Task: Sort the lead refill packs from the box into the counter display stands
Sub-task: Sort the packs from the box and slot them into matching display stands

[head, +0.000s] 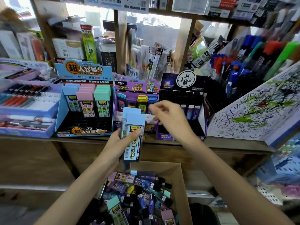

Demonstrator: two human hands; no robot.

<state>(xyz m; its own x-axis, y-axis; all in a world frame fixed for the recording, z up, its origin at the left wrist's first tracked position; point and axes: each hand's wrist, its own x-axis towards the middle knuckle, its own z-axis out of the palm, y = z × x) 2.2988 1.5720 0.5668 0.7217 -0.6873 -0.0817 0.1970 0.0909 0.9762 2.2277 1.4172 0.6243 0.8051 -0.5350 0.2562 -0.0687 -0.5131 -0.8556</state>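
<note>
My left hand (125,141) grips two blue-capped lead refill packs (133,125), upright in front of the counter edge. My right hand (168,119) hovers just right of them with fingers loosely curled, holding nothing, in front of the purple display stand (136,90). The blue display stand (84,101) to the left holds blue, pink and green packs. The black display stand (183,104) to the right holds a few dark packs. Below, the cardboard box (178,172) is full of several mixed refill packs (138,192).
A lilac tray of pens (27,108) stands at the counter's left. A scribbled test pad (253,109) leans at the right, with marker racks (240,65) behind. Shelves of stationery rise at the back. The wooden counter edge (81,138) runs across.
</note>
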